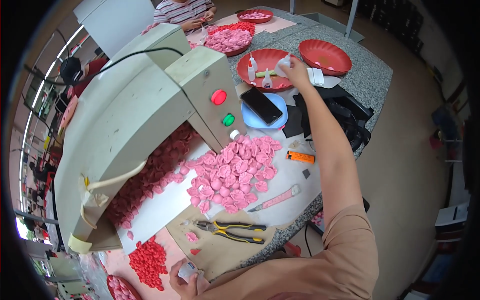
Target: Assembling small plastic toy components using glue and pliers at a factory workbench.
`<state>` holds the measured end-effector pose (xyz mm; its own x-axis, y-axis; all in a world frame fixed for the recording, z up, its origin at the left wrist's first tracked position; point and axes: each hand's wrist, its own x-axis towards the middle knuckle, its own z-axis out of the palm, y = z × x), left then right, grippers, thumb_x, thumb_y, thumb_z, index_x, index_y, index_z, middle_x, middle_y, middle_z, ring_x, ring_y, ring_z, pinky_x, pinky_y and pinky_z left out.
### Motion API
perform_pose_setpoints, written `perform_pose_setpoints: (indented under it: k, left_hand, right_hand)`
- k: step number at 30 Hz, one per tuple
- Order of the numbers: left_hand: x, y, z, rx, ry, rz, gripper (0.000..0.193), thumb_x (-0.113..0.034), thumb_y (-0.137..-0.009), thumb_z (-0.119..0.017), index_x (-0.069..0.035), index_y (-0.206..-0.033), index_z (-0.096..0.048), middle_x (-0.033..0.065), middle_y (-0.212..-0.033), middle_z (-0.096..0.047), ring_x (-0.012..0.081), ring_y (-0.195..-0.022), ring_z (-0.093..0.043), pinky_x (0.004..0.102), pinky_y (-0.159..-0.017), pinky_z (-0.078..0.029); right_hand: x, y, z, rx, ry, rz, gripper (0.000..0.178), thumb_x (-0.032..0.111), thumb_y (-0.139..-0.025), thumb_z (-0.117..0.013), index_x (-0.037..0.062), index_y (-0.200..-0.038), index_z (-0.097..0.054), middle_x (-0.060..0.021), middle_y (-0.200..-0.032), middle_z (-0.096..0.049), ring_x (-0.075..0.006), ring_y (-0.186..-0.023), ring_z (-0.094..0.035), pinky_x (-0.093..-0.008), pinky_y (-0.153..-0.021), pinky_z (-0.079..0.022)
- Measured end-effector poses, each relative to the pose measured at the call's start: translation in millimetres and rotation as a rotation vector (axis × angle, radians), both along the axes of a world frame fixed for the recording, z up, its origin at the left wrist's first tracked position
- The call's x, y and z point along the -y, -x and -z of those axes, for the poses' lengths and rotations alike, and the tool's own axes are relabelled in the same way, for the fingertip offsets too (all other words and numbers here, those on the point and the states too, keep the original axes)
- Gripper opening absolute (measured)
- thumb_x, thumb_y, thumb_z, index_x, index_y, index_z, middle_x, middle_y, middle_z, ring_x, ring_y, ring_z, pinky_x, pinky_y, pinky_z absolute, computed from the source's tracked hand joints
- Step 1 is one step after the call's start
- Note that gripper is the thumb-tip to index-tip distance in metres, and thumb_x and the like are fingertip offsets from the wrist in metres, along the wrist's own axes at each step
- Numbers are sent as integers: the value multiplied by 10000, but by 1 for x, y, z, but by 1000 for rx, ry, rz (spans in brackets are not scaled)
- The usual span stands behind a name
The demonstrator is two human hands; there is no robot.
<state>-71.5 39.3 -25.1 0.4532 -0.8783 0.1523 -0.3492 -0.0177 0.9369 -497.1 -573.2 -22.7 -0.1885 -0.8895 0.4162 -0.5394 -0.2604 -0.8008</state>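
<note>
My right hand is stretched far across the table, closed around a white translucent squeeze bottle over a red scalloped tray. In that tray stand several small white glue bottles, and a light green stick lies among them. Low in the view, close to my body, my left hand grips a small whitish bottle with a dark blue mark. Beside it on the table is a heap of small red pieces. Much of both bottles is covered by my fingers.
A grey machine with red and green buttons arches over pink petal-like pieces. Pliers, a utility knife and an orange box lie nearer me. A phone rests on a blue dish. Another person works opposite.
</note>
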Motion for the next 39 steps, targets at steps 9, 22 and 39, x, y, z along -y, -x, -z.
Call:
perform_pose_setpoints:
  k: [9, 22, 39]
  left_hand:
    - [32, -1, -20, 175, -192, 165, 490, -16, -707, -797, -22, -1166, -626, 133, -1130, -638, 246, -1089, -595, 349, -940, -484]
    - [29, -26, -14, 345, -209, 461, 458, -195, -721, -828, -124, -1144, -666, 52, -1046, -636, 231, -1030, -534, 335, -889, -445]
    - [40, -29, 16, 307, 39, 287, 451, -331, -728, -791, -138, -1117, -670, 38, -975, -681, 217, -956, -586, 354, -900, -380]
  right_hand:
    - [-202, -24, -116, 479, -61, -394, 408, 190, -972, -541, 23, -1333, -456, -122, -1260, -555, -218, -1128, -585, -367, -846, -549]
    - [-464, -152, -61, 490, -578, -875, 452, 117, -914, -561, 11, -1318, -389, -190, -1169, -593, -342, -1051, -648, -384, -729, -598]
    - [-496, -209, -13, 383, -827, -928, 426, 320, -942, -616, 34, -1225, -477, -93, -966, -627, -149, -761, -618, -250, -642, -476]
